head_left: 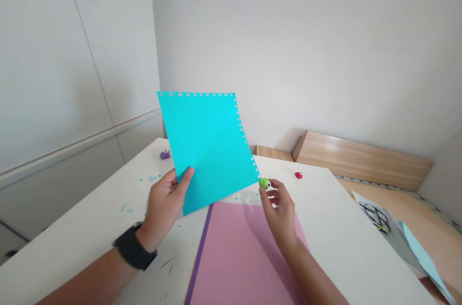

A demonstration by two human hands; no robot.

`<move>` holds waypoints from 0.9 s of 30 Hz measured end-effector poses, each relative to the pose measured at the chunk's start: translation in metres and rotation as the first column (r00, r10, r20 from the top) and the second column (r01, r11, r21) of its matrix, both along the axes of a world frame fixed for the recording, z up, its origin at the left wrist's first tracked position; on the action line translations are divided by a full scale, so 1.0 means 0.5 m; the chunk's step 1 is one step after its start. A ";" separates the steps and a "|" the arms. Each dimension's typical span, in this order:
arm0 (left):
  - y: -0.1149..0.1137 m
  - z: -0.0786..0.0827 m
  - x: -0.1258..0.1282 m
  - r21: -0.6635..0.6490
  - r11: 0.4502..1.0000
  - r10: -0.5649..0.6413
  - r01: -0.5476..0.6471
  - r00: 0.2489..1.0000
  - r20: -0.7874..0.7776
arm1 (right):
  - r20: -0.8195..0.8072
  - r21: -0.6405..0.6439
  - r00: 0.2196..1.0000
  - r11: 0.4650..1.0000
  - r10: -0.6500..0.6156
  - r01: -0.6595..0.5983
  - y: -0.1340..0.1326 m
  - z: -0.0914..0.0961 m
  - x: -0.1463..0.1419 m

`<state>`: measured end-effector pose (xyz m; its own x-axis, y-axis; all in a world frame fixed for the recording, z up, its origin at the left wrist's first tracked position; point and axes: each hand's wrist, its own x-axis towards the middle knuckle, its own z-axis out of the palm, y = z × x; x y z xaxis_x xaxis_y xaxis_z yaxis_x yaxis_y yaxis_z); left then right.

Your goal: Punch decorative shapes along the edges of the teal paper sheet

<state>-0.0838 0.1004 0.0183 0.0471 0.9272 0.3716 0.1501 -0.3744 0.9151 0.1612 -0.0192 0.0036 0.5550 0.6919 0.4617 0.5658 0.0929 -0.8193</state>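
Fingers (186, 176) of left hand (163, 206) gripping cyan paper sheet (209, 146) by lower edge, raised above surface (335, 228) and pink card (234, 257); right hand (279, 211) pinching green craft punch (264, 183) at sheet's perforated right edge. Keeping sheet taut favours even hole spacing.

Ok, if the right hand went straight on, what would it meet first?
Probably the cyan paper's punched edge, just past the green craft punch in the right hand; depth is unclear.

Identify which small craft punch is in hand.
The green punch, held in the right hand at the blue paper's edge; purple punch and red punch sit on the table.
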 end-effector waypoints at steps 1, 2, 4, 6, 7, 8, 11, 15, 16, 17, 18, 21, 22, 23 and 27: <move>0.000 0.000 0.000 0.000 1.000 -0.001 0.001 1.000 0.003 | 0.001 0.001 1.000 1.000 -0.003 0.003 0.000 0.000 0.000; 0.000 0.000 -0.001 0.000 1.000 -0.002 0.002 1.000 0.007 | 0.001 0.000 1.000 1.000 -0.006 0.006 -0.001 0.000 0.000; 0.000 -0.001 -0.001 -0.001 1.000 -0.001 0.001 1.000 0.013 | -0.001 -0.007 1.000 1.000 -0.010 0.010 -0.001 0.000 0.001; 0.001 -0.002 -0.002 0.000 1.000 0.010 -0.010 1.000 0.011 | -0.002 -0.009 1.000 1.000 -0.013 0.013 -0.002 0.000 0.001; 0.001 -0.002 -0.002 0.002 1.000 0.013 -0.013 1.000 0.008 | -0.003 -0.009 1.000 1.000 -0.014 0.014 -0.002 0.000 0.001; 0.002 -0.003 -0.003 0.002 1.000 0.014 -0.014 1.000 0.006 | -0.006 -0.010 1.000 1.000 -0.013 0.013 -0.002 0.000 0.001; 0.002 -0.004 -0.003 -0.005 1.000 0.006 -0.006 1.000 0.009 | -0.016 -0.010 1.000 1.000 -0.018 0.018 -0.002 0.000 0.001; 0.001 -0.002 -0.002 -0.004 1.000 0.016 -0.016 1.000 0.003 | -0.018 -0.005 0.999 1.000 -0.028 0.028 -0.002 -0.001 0.001; 0.001 -0.001 -0.002 -0.004 1.000 0.021 -0.021 1.000 0.000 | -0.017 -0.003 0.999 1.000 -0.030 0.030 -0.002 -0.001 0.001; 0.000 0.000 -0.002 -0.004 1.000 0.024 -0.024 1.000 -0.002 | -0.016 -0.002 0.999 0.999 -0.032 0.032 -0.002 -0.001 0.001; 0.000 0.000 -0.001 -0.004 1.000 0.026 -0.026 1.000 -0.003 | -0.015 -0.001 0.999 0.999 -0.034 0.034 -0.002 -0.001 0.001; 0.000 -0.001 -0.001 0.006 1.000 0.027 -0.027 1.000 0.003 | -0.008 -0.009 0.999 0.999 -0.031 0.031 -0.002 -0.002 0.002; 0.001 -0.002 -0.002 0.010 1.000 0.024 -0.024 1.000 0.004 | -0.006 -0.011 1.000 0.999 -0.031 0.031 -0.002 -0.001 0.001; 0.002 -0.004 -0.002 0.012 1.000 0.022 -0.022 1.000 0.006 | -0.003 -0.011 1.000 0.999 -0.031 0.031 -0.002 -0.001 0.001; 0.004 -0.008 -0.003 0.006 1.000 0.009 -0.009 1.000 0.016 | 0.005 -0.008 1.000 0.999 -0.031 0.031 -0.001 0.002 0.000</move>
